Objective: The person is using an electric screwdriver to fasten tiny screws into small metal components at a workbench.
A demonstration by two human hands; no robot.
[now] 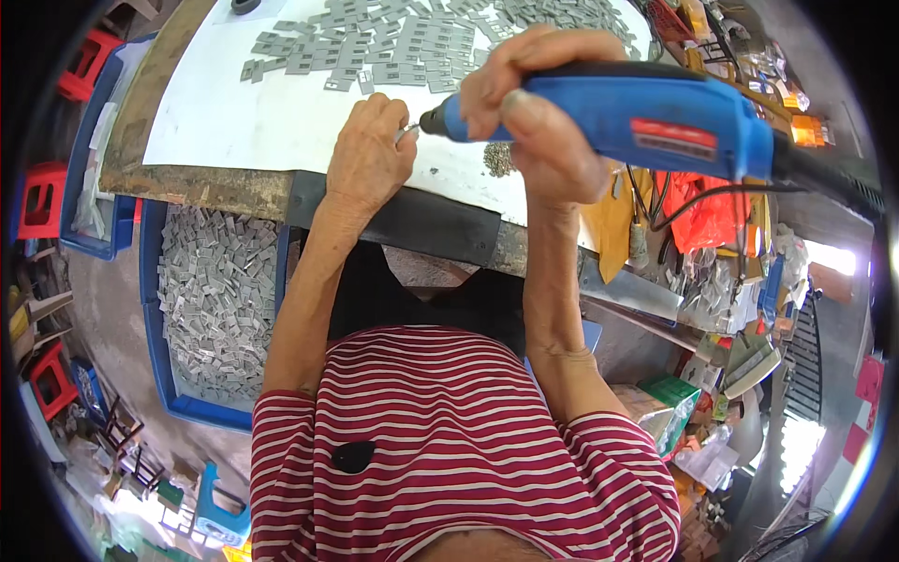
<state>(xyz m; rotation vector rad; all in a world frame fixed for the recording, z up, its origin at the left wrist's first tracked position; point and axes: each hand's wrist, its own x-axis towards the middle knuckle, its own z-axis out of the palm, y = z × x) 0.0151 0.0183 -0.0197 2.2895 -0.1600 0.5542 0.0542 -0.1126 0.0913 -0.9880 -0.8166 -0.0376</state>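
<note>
My right hand (543, 122) is wrapped round a blue electric screwdriver (646, 117), held level with its black nose toward the left. Pinched in the closed fingers of my left hand (368, 155) is a small grey piece (404, 134), mostly hidden, right at the screwdriver's tip. Whether the tip touches it I cannot tell. Beyond my hands, many flat grey pieces with slots (412, 51) lie spread on a white sheet (234, 126). A small heap of tiny brownish screws or similar bits (497, 159) sits below the screwdriver, beside my right hand.
A worn wooden bench edge (201, 183) carries a dark plate (440, 225) at its front. Down to the left stands a blue bin (157, 361) full of grey pieces (220, 300). Red stools (45, 201) are farther left. Cables, bags and clutter crowd the right side.
</note>
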